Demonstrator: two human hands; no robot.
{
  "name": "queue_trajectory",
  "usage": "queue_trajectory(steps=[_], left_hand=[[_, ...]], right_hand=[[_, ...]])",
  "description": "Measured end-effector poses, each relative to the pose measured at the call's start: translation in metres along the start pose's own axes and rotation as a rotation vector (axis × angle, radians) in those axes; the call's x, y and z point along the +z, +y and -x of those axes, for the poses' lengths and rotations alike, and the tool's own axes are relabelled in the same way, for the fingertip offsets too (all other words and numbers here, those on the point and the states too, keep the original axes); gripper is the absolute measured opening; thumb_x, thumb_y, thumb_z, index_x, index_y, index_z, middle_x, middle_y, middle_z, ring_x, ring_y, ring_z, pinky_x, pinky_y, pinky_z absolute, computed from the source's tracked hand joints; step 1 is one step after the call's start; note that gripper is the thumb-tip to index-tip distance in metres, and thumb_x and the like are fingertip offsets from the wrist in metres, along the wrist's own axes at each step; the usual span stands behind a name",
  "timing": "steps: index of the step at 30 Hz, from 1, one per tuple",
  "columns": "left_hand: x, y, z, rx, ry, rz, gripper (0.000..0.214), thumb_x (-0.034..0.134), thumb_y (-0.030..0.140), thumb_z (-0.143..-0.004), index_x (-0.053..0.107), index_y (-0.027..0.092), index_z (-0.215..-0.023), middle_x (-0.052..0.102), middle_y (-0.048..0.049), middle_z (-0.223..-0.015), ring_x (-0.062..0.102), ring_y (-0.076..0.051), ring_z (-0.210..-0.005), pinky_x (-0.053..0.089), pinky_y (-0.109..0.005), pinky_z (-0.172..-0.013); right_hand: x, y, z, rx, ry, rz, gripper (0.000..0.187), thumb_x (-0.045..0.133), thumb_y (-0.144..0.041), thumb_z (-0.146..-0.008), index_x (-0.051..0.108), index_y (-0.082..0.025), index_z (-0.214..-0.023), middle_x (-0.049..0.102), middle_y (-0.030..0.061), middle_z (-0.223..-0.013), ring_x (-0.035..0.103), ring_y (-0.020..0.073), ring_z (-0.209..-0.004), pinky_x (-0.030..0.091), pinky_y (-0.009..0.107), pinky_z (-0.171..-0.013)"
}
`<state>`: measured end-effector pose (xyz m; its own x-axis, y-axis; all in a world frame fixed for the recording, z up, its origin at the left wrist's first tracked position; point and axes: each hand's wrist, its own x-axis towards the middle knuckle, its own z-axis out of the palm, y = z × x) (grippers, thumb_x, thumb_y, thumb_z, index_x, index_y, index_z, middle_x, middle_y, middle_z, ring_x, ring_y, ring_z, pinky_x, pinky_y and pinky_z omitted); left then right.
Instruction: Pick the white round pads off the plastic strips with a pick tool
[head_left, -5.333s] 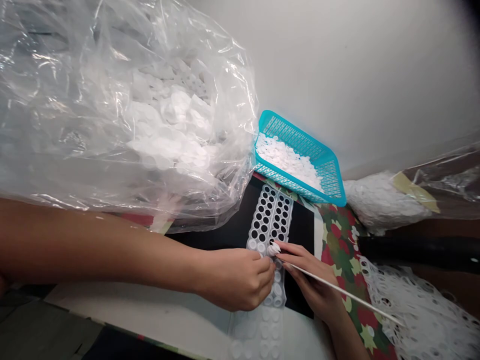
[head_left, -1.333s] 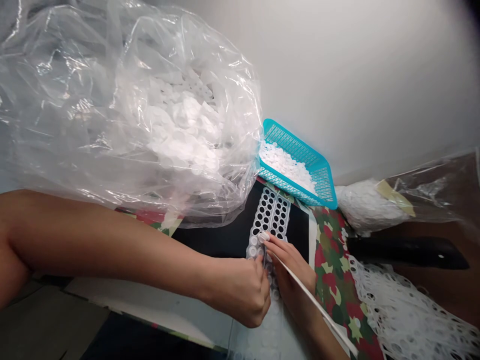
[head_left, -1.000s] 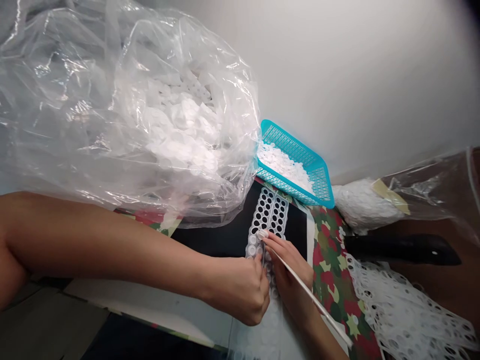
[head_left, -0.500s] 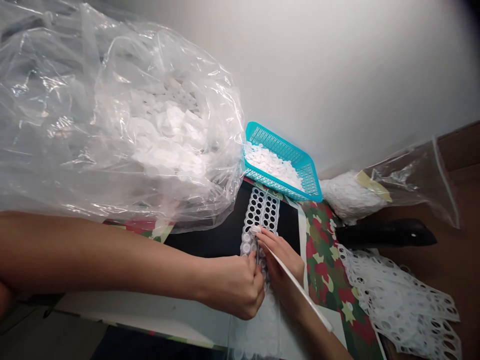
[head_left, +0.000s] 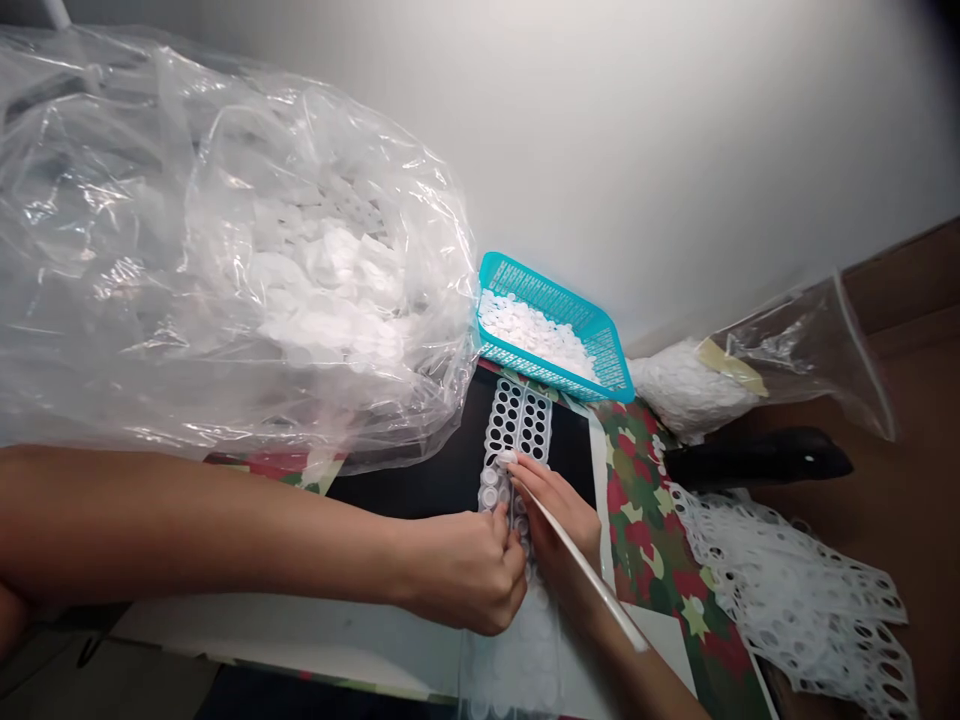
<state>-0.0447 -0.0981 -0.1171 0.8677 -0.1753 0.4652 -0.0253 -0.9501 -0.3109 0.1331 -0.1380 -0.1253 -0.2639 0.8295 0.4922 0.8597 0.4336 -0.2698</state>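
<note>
The person's left hand (head_left: 465, 575) reached in from the left, its fingers (head_left: 510, 565) curled tightly together against a perforated white strip (head_left: 517, 425), though what they gripped was hidden. The right hand (head_left: 555, 515) lay just beside it, its fingers closed around a thin white rod (head_left: 585, 570), with one fingertip (head_left: 510, 458) touching the strip. The strip lay upright in view on a black sheet (head_left: 442, 490); its upper holes were empty, and white discs (head_left: 489, 495) sat in those near the hands. Above it, touching the strip's far end, stood a turquoise plastic basket (head_left: 551, 325) heaped with more white discs (head_left: 532, 335). A large clear plastic bag (head_left: 225, 250) of white pieces lay to its left, and punched white scrap (head_left: 795, 600) lay right of a camouflage-patterned sheet (head_left: 645, 530).
</note>
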Motion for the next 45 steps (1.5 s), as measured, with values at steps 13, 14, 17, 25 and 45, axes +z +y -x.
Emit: queue_trajectory(steps=[13,14,17,25,45], left_hand=[[-0.005,-0.018,0.003,-0.045,0.021,0.087,0.016,0.047,0.012,-0.08,0.063,0.012,-0.075,0.061,-0.0099,-0.07,0.055,-0.019,-0.06,0.044,-0.034,-0.056],[-0.009,-0.025,0.002,-0.086,0.014,0.103,0.016,0.047,0.012,-0.081,0.06,0.013,-0.072,0.059,-0.008,-0.068,0.053,-0.017,-0.057,0.04,-0.031,-0.049],[-0.021,-0.048,-0.003,-0.284,-0.064,0.077,0.014,0.046,0.011,-0.082,0.056,0.014,-0.072,0.056,-0.0067,-0.072,0.05,-0.017,-0.062,0.035,-0.03,-0.047],[-0.003,-0.068,-0.004,-0.381,-0.285,0.24,0.008,0.053,0.013,-0.084,0.058,0.013,-0.078,0.06,-0.0047,-0.077,0.053,-0.018,-0.073,0.042,-0.029,-0.066],[0.0,-0.065,-0.002,-0.499,-0.258,0.345,0.013,0.051,0.015,-0.082,0.063,0.012,-0.078,0.061,-0.0049,-0.075,0.059,-0.017,-0.069,0.048,-0.026,-0.062]], right_hand=[[-0.009,-0.003,-0.002,-0.038,-0.074,-0.064,0.036,0.043,-0.008,-0.089,0.059,-0.02,-0.119,0.063,0.0103,-0.119,0.061,0.0195,-0.106,0.053,0.034,-0.089],[-0.009,-0.003,-0.003,-0.034,-0.065,-0.069,0.035,0.042,-0.008,-0.09,0.059,-0.02,-0.118,0.063,0.0103,-0.119,0.061,0.0194,-0.106,0.053,0.034,-0.089],[-0.009,-0.001,-0.003,-0.057,-0.053,-0.067,0.035,0.042,-0.008,-0.089,0.06,-0.02,-0.117,0.064,0.0108,-0.118,0.061,0.0187,-0.106,0.054,0.032,-0.087],[-0.001,0.004,-0.002,-0.081,0.001,-0.101,0.033,0.046,-0.013,-0.09,0.059,-0.021,-0.119,0.066,0.0085,-0.114,0.062,0.018,-0.103,0.054,0.031,-0.085],[-0.014,-0.001,-0.013,0.099,-0.083,-0.337,0.022,0.046,-0.018,-0.091,0.064,-0.021,-0.104,0.065,0.0083,-0.102,0.062,0.0179,-0.096,0.054,0.03,-0.082]])
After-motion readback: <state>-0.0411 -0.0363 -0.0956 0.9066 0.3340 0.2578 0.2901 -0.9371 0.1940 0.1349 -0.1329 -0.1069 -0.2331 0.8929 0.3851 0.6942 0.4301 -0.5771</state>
